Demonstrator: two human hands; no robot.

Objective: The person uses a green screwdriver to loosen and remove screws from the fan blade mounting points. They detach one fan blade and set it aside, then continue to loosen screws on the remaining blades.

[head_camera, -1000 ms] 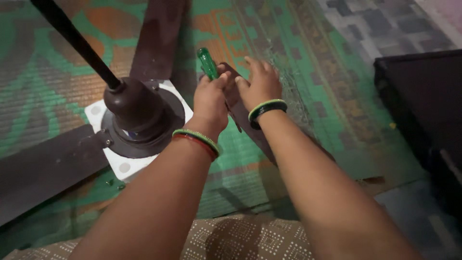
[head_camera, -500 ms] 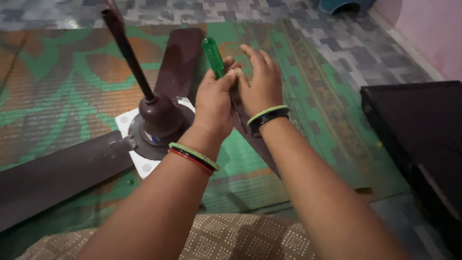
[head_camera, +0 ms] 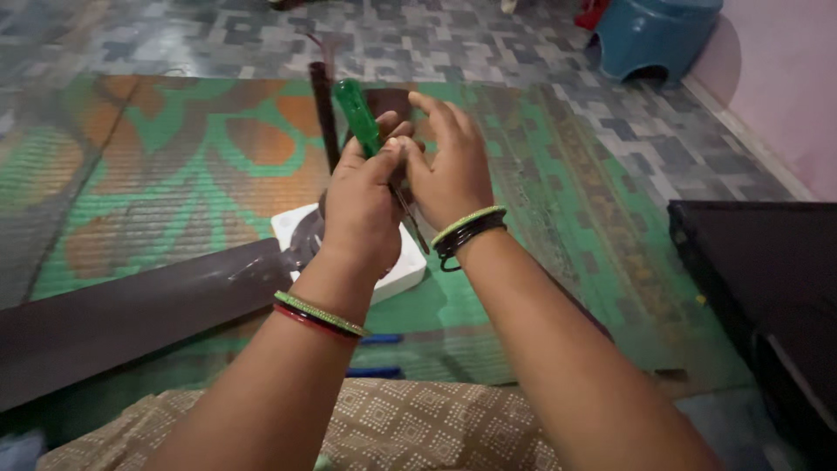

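Right now we have both hands raised together above the ceiling fan that lies on the green and orange floor mat [head_camera: 174,174]. Our left hand [head_camera: 362,209] has its fingers closed around a screwdriver with a green handle [head_camera: 357,118], the handle sticking up past the thumb and the thin metal shaft [head_camera: 411,222] slanting down between the two palms. Our right hand [head_camera: 449,170] sits just beside it, fingers loosely spread and curved toward the tool; whether it grips anything we cannot tell, since the left hand hides the contact.

Below the hands, the fan's motor housing is mostly hidden; a white square block [head_camera: 397,270] shows under it, a long dark brown blade [head_camera: 131,314] runs off to the left, and the dark downrod [head_camera: 323,113] points away from us.

As for progress, we judge the work on the fan to be mid-way: the tool is in hand but lifted off the fan, its tip touching no screw, and the left blade looks attached.

A blue plastic stool [head_camera: 654,35] stands far off, and a black case [head_camera: 758,288] lies at right.
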